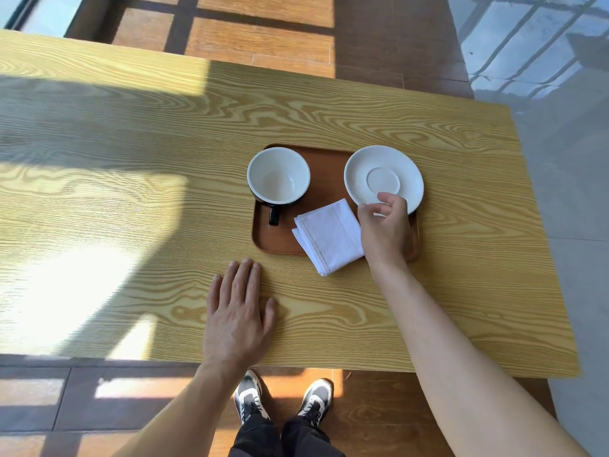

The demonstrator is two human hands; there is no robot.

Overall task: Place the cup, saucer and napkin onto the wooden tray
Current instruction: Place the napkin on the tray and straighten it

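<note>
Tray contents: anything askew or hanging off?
Yes. The folded napkin lies at an angle, its near corner overhanging the wooden tray onto the table. The saucer juts past the tray's far right corner.

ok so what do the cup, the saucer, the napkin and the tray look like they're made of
Cup: likely glazed ceramic, white inside with a glint, dark gloss outside and on the handle.
Saucer: the same white glazed look, smooth, with a moulded centre ring.
Napkin: white woven cloth, it seems, folded with soft layered edges.
Tray: reddish-brown wood by its look, satin finish, rounded corners; grain is hard to see.
</note>
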